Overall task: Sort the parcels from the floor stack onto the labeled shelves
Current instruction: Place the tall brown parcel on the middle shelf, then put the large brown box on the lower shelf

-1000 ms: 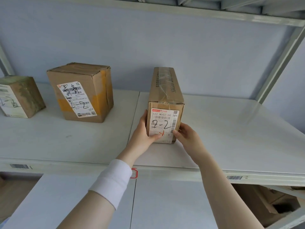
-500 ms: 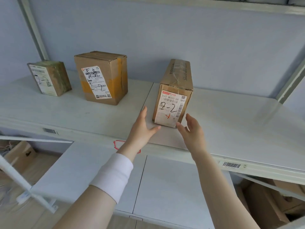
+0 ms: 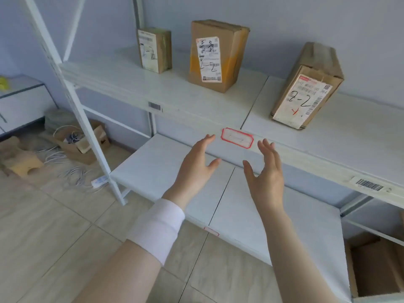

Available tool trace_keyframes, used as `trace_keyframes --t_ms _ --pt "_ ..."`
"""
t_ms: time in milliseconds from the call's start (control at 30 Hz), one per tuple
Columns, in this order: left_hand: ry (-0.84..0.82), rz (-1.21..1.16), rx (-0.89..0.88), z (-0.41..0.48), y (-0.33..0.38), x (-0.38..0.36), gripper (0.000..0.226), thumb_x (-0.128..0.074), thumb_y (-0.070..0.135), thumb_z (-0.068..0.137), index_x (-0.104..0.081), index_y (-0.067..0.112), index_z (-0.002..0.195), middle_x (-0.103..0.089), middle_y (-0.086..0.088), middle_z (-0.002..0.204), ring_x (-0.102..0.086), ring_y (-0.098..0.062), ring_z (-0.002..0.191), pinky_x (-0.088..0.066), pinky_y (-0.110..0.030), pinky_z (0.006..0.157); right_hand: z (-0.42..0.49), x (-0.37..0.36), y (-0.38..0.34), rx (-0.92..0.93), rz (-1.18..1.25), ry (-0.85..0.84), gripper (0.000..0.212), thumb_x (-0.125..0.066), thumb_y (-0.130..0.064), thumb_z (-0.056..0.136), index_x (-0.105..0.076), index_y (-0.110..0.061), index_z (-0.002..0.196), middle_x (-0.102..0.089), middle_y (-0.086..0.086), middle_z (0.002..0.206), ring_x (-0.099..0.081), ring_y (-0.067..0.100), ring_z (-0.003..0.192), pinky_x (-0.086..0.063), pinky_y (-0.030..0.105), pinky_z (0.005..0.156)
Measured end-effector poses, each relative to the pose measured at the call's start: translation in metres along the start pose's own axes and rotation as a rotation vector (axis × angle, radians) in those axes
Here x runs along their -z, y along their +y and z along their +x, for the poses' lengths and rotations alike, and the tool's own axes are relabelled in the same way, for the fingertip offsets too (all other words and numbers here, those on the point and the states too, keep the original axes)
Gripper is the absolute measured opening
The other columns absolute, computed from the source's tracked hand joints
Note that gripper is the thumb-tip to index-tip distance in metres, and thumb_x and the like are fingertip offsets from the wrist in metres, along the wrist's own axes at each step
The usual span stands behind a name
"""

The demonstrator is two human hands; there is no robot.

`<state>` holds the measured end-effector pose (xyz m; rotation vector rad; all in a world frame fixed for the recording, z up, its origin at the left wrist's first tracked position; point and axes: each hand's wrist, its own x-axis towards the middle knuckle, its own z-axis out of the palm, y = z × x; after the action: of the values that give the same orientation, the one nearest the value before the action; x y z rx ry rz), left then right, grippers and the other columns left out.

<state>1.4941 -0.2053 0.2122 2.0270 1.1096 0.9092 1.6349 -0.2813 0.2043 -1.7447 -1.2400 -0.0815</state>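
Your left hand (image 3: pixel 194 169) is bare, no glove, no rings showing. A white wristband (image 3: pixel 156 229) wraps your left forearm just behind the wrist: plain soft fabric, wide, no logo or print, faint lilac tint in the shade. Forearm above it is bare, no sleeve. Your right hand (image 3: pixel 265 176) is bare too, with no band, watch or sleeve on that wrist or forearm. Nails short, unpainted as far as the blur lets you tell.

Both the left hand (image 3: pixel 196 169) and right hand (image 3: pixel 265 178) have let go of the narrow parcel (image 3: pixel 306 88) and drawn back, empty.
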Motion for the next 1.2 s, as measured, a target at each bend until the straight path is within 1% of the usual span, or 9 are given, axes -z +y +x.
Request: trace_keyframes --t_ms 167,333,400,467,567,667,933,1033,1200 --pt "0.004 0.163 0.167 -0.077 -0.055 0.036 0.056 -0.057 0.019 0.091 -0.034 0.016 0.142 -0.034 -0.001 0.151 -0.031 -0.013 0.139 -0.025 -0.027 0.112 -0.075 -0.048 -0.028 0.005 -0.043 -0.345 0.055 -0.061 -0.016 0.089 -0.041 -0.011 0.139 -0.032 0.001 0.152 -0.016 0.015 0.146 -0.025 0.016 0.102" --pt "-0.010 0.385 0.388 -0.170 -0.096 0.059 0.053 -0.057 0.021 0.090 -0.038 0.016 0.139 -0.045 -0.005 0.141 -0.045 -0.022 0.128 -0.034 -0.032 0.105 -0.149 -0.077 -0.045 0.072 -0.139 -0.713 0.058 -0.058 -0.023 0.091 -0.034 -0.014 0.143 -0.022 -0.001 0.156 -0.005 0.016 0.147 -0.031 0.035 0.112" --pt "0.000 0.467 0.522 -0.211 -0.109 0.066 0.052 -0.054 0.023 0.091 -0.037 0.018 0.140 -0.046 -0.004 0.139 -0.047 -0.022 0.126 -0.034 -0.033 0.103 -0.177 -0.088 -0.051 0.125 -0.169 -0.868 0.060 -0.056 -0.027 0.092 -0.031 -0.015 0.145 -0.019 -0.002 0.157 -0.002 0.017 0.147 -0.027 0.035 0.114" --pt "-0.007 0.496 0.657 -0.255 -0.121 0.070 0.053 -0.050 0.024 0.094 -0.031 0.019 0.143 -0.036 -0.002 0.148 -0.037 -0.021 0.135 -0.028 -0.034 0.110 -0.208 -0.098 -0.058 0.185 -0.179 -0.994 0.061 -0.054 -0.030 0.093 -0.028 -0.016 0.146 -0.017 0.000 0.157 -0.001 0.018 0.147 -0.022 0.035 0.117" --pt "-0.030 0.498 0.817 -0.323 -0.134 0.078 0.054 -0.047 0.024 0.095 -0.027 0.020 0.145 -0.022 -0.003 0.155 -0.025 -0.019 0.142 -0.020 -0.034 0.115 -0.258 -0.107 -0.074 0.267 -0.194 -1.149 0.061 -0.052 -0.032 0.093 -0.026 -0.017 0.146 -0.016 0.002 0.157 -0.001 0.020 0.147 -0.013 0.034 0.119" --pt "0.036 0.450 0.964 -0.392 -0.137 0.089 0.053 -0.047 0.024 0.096 -0.028 0.020 0.145 -0.020 -0.003 0.156 -0.024 -0.018 0.142 -0.017 -0.034 0.116 -0.310 -0.108 -0.095 0.353 -0.232 -1.315 0.061 -0.051 -0.032 0.094 -0.024 -0.018 0.147 -0.014 0.003 0.158 -0.001 0.022 0.147 -0.009 0.035 0.119" --pt "0.250 0.394 1.224 -0.565 -0.132 0.142 0.050 -0.047 0.024 0.095 -0.032 0.018 0.143 -0.031 -0.001 0.151 -0.034 -0.018 0.137 -0.022 -0.031 0.111 -0.452 -0.111 -0.185 0.706 -0.290 -1.548 0.059 -0.050 -0.031 0.095 -0.024 -0.017 0.146 -0.020 0.005 0.156 -0.004 0.027 0.147 -0.008 0.039 0.118" --pt "0.317 0.378 1.303 -0.637 -0.134 0.164 0.050 -0.047 0.025 0.096 -0.032 0.018 0.143 -0.034 -0.001 0.149 -0.033 -0.015 0.137 -0.023 -0.029 0.110 -0.516 -0.109 -0.224 0.832 -0.320 -1.616 0.059 -0.049 -0.031 0.095 -0.024 -0.017 0.147 -0.020 0.005 0.156 -0.004 0.027 0.147 -0.008 0.040 0.118" --pt "0.420 0.297 1.445 -0.742 -0.139 0.190 0.050 -0.045 0.026 0.096 -0.031 0.019 0.143 -0.029 0.000 0.152 -0.028 -0.014 0.140 -0.020 -0.031 0.113 -0.613 -0.107 -0.286 1.018 -0.378 -1.706 0.060 -0.047 -0.032 0.095 -0.023 -0.017 0.148 -0.020 0.005 0.155 -0.005 0.026 0.147 -0.009 0.039 0.119"
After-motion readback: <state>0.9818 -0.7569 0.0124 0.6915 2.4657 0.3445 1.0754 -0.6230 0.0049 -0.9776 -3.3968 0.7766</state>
